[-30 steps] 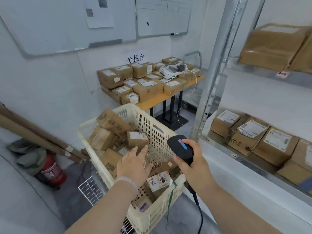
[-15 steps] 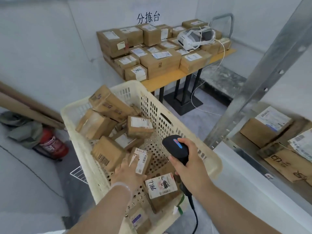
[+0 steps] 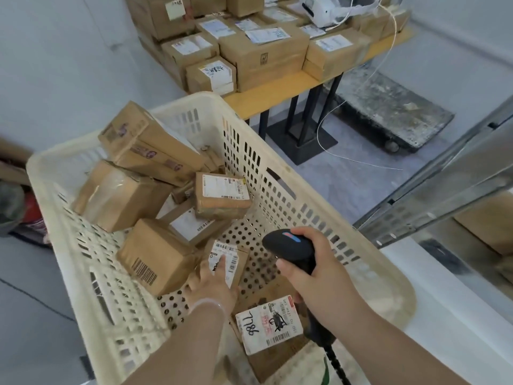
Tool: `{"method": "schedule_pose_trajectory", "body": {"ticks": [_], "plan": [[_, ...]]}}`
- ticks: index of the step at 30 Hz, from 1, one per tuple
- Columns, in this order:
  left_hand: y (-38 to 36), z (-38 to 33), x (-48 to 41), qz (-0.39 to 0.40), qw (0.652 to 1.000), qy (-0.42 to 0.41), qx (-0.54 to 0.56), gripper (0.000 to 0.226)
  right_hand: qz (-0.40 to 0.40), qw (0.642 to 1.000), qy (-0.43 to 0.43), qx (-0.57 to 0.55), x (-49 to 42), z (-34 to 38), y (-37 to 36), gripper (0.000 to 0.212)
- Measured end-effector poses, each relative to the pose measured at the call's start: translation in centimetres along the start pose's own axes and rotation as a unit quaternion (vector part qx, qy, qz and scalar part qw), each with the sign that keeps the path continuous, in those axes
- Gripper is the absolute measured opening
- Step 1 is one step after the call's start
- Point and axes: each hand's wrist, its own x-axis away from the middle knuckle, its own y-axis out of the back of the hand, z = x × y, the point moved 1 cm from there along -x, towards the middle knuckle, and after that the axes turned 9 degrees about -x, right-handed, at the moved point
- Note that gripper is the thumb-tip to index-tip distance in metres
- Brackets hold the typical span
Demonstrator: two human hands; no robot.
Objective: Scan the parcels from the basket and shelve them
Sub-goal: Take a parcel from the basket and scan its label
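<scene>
Left hand [image 3: 212, 287] grasps a small brown cardboard parcel [image 3: 232, 252] (label up); right hand [image 3: 324, 276], gripping the black scanner [image 3: 288, 245], should aim at its barcode.

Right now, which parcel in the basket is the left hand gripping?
The small parcel in the middle of the basket, white label showing, just left of the scanner. The left hand grips it; none other is held.

The left grip [image 3: 213, 287] is holding a small parcel [image 3: 231, 254] inside the basket [image 3: 191, 98], a finger lying across its label. The right grip [image 3: 324, 276] is clasping a black scanner [image 3: 290, 245] just beside it. Other cartons [image 3: 125, 195] are lying heaped at the basket's far end, and boxes [image 3: 261, 54] are crowding the surface [image 3: 277, 87] beyond.
</scene>
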Motion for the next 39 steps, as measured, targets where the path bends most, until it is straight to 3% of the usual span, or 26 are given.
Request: {"method": "schedule_pose_trajectory", "body": {"ticks": [6, 11, 19, 28, 39], "plan": [[-1.3, -0.5, -1.0, -0.029, 0.998, 0.019, -0.045, 0.106, -0.011, 1.0, -0.021, -0.016, -0.8, -0.9, 0.2, 0.049], [-1.5, -0.9, -1.3, -0.033, 0.997, -0.004, -0.069, 0.106, -0.018, 0.999, -0.022, -0.022, -0.8, -0.8, 0.3, 0.047], [-0.5, -0.3, -0.5, -0.035, 0.999, -0.001, 0.001, 0.105, -0.031, 0.999, 0.019, -0.021, 0.5, 0.5, 0.7, 0.049], [6.0, 0.2, 7.5, -0.141, 0.989, -0.036, 0.013, 0.102, -0.051, 0.995, 0.078, -0.024, 5.0, 4.4, 1.6, 0.049], [12.6, 1.1, 19.4, -0.251, 0.955, -0.155, 0.01, 0.099, -0.172, 0.974, 0.138, -0.052, 16.8, 7.7, 1.1, 0.053]]}}
